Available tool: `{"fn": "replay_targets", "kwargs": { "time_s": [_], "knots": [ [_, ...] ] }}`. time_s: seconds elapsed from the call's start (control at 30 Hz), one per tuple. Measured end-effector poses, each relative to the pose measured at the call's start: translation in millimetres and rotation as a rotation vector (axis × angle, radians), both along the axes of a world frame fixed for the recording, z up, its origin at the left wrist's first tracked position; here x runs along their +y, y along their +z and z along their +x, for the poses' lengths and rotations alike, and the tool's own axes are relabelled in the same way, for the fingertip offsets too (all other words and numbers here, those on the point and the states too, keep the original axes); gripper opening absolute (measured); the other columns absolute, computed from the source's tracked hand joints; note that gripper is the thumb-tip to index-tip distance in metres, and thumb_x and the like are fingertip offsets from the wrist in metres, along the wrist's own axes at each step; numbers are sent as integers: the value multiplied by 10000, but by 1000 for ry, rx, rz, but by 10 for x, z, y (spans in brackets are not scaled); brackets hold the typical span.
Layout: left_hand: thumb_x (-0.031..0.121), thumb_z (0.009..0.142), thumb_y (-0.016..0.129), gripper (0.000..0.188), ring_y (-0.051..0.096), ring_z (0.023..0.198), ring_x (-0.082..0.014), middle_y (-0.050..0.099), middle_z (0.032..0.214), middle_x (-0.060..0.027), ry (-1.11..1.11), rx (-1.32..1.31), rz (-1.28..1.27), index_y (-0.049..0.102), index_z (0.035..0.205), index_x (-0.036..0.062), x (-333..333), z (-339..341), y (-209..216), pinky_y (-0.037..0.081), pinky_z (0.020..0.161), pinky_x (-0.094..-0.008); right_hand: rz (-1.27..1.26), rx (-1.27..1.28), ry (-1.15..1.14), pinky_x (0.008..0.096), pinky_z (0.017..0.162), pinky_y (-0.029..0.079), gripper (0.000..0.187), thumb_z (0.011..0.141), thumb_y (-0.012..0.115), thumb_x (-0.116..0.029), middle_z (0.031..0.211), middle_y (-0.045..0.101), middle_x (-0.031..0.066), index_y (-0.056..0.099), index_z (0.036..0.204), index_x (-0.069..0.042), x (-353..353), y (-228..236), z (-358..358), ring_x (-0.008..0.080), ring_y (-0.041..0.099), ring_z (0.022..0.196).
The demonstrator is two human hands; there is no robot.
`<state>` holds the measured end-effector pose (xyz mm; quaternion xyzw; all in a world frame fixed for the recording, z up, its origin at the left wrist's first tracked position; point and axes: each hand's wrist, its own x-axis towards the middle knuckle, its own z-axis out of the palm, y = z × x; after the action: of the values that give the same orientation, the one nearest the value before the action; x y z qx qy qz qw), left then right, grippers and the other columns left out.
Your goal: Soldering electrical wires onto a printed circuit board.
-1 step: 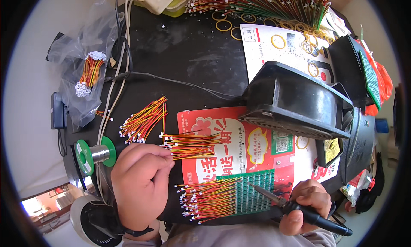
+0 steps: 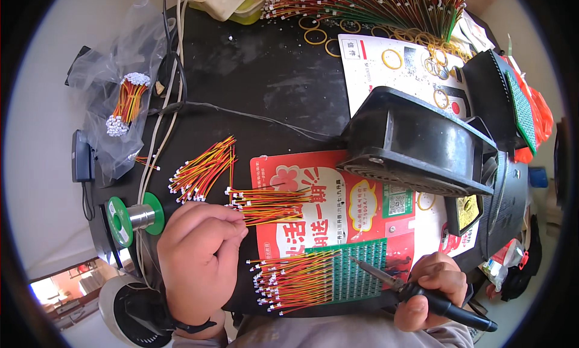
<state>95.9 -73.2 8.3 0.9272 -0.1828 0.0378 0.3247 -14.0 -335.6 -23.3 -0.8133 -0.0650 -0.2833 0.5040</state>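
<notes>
My left hand [image 2: 202, 260] has its thumb and fingers pinched together at the white-plug end of a red-and-yellow connector wire, at the near left edge of a wire pile [image 2: 274, 206]. The fingers hide the plug itself. My right hand [image 2: 431, 287] is wrapped round the black handle of a soldering iron [image 2: 386, 280], whose tip points left over a green circuit board [image 2: 360, 272]. Rows of connector wires [image 2: 292, 278] reach left from that board, plugs outward. Beyond the left hand lies another loose wire heap [image 2: 205, 170].
A black fan [image 2: 416, 140] stands behind the board on a red printed sheet [image 2: 265, 173]. Right of it sits a yellow sponge in a holder [image 2: 467, 212]. A solder spool [image 2: 142, 216] and cables [image 2: 163, 143] are at left. Bagged wires [image 2: 129, 101] and yellow rings [image 2: 313, 35] lie farther back.
My left hand has shifted very slightly to the right, still pinched. The right hand and the soldering iron look the same.
</notes>
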Motion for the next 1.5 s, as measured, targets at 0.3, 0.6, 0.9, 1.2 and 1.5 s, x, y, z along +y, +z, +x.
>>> {"fn": "replay_targets", "kwargs": {
  "time_s": [0.3,0.6,0.9,1.2,1.5],
  "knots": [
    [-103,673,698,211,618,683,-255,646,774,-87,84,106,-157,717,830,36,-176,-77,90,492,613,-353,-3,3,20,269,425,380,350,884,671,-297,581,459,50,466,897,-14,-15,-9,10,134,434,455],
    [-113,719,773,217,659,695,-156,664,835,-91,-158,309,-369,740,862,47,-216,-292,40,499,571,-255,-6,-33,-2,263,422,386,369,874,689,-292,575,475,58,470,902,4,41,-25,20,133,429,440],
    [-5,804,742,85,656,667,-157,701,883,-128,-150,404,-445,715,882,15,-308,-368,20,509,573,-268,-1,18,87,263,428,397,364,870,689,-284,577,480,64,471,898,6,-35,-7,46,140,443,443],
    [-66,724,744,187,653,621,-194,665,788,-81,-239,33,-290,745,881,35,-486,-428,-100,517,545,-296,-32,15,74,271,430,406,354,861,690,-277,574,488,62,477,901,2,-7,2,47,143,459,449],
    [-15,695,786,200,621,633,-205,632,786,-61,-315,-89,-143,741,888,17,-497,-455,-226,493,541,-305,-54,72,101,271,429,398,359,853,689,-286,567,481,53,477,908,-1,-46,25,20,144,452,451]
  ]
}}
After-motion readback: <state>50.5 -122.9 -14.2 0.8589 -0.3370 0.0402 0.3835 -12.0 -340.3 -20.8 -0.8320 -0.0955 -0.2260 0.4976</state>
